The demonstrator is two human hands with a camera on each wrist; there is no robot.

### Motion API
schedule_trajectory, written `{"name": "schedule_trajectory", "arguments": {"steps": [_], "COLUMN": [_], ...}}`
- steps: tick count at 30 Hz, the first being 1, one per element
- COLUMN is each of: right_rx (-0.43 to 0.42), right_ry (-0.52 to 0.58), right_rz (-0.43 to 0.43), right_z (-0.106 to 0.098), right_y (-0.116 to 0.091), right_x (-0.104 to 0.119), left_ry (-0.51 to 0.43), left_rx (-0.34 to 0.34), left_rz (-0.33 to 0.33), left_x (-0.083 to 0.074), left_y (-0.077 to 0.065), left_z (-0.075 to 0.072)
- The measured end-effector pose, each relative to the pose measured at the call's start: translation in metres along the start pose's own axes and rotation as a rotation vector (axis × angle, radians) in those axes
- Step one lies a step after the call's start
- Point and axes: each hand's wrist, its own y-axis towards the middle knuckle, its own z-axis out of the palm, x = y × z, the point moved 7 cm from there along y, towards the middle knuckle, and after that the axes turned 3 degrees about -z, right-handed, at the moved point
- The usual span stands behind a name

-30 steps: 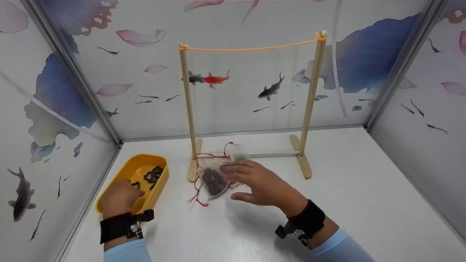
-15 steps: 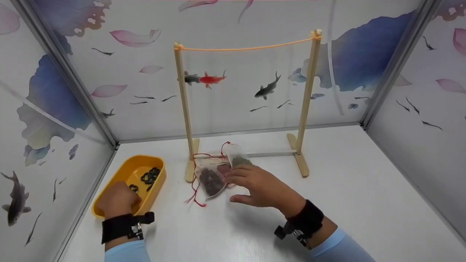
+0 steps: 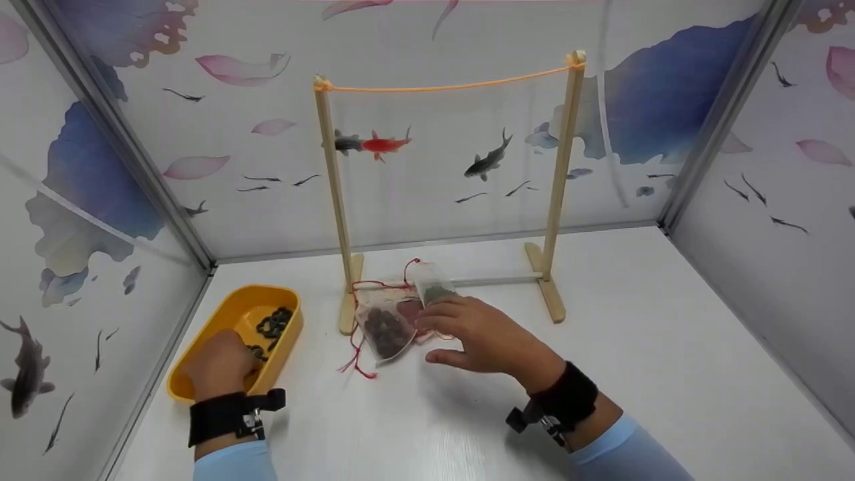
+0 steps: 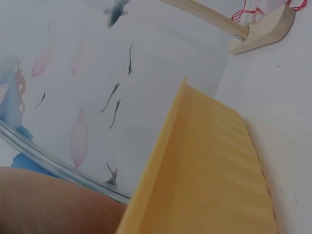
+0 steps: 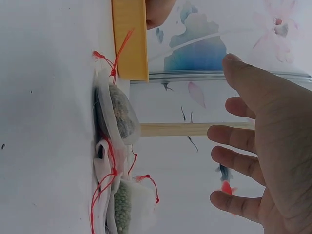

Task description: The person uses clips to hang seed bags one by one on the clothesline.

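In the head view my left hand (image 3: 224, 361) reaches down into a yellow tray (image 3: 294, 321). Its fingers are hidden behind the back of the hand and the tray wall, so I cannot tell whether they hold anything. Small dark loop-shaped pieces (image 3: 272, 324) lie in the tray beside it. My right hand (image 3: 491, 334) hovers over the table with fingers spread and nothing held, as the right wrist view confirms. By its fingertips lie drawstring mesh bags with red cords: one with dark brown contents (image 3: 386, 334), one with green beads (image 5: 123, 207), and a reddish one (image 3: 409, 310) partly covered.
Behind the bags stands a wooden frame with two posts (image 3: 560, 174), an orange cord (image 3: 447, 87) tied between their tops and a pale bar (image 3: 497, 278) near the base. Printed panels wall the white table (image 3: 641, 361) at the back and sides.
My left hand shifts slightly within the tray. The right hand has lowered a little, leaving more of the bags in sight. The whole head view has drifted slightly.
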Motion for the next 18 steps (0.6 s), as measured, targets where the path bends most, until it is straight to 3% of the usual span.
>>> {"name": "schedule_trajectory", "arguments": {"steps": [5, 10, 15, 18], "right_rx": [-0.062, -0.117, -0.126, -0.139], "right_ry": [-0.013, -0.030, -0.022, -0.044], "right_rz": [0.002, 0.050, 0.120, 0.155], "right_z": [-0.013, -0.028, -0.038, -0.046], "right_y": [-0.007, -0.015, -0.023, -0.026], "right_x": [-0.011, -0.027, -0.041, -0.045], "left_ry": [-0.050, -0.144, -0.215, -0.317], "left_rx": [0.009, -0.031, -0.122, -0.194], "left_rz": [0.033, 0.071, 0.104, 0.123], "left_x": [-0.005, -0.014, -0.028, -0.045], "left_y": [0.002, -0.001, -0.008, -0.016], "left_z": [0.000, -0.006, -0.019, -0.034]}}
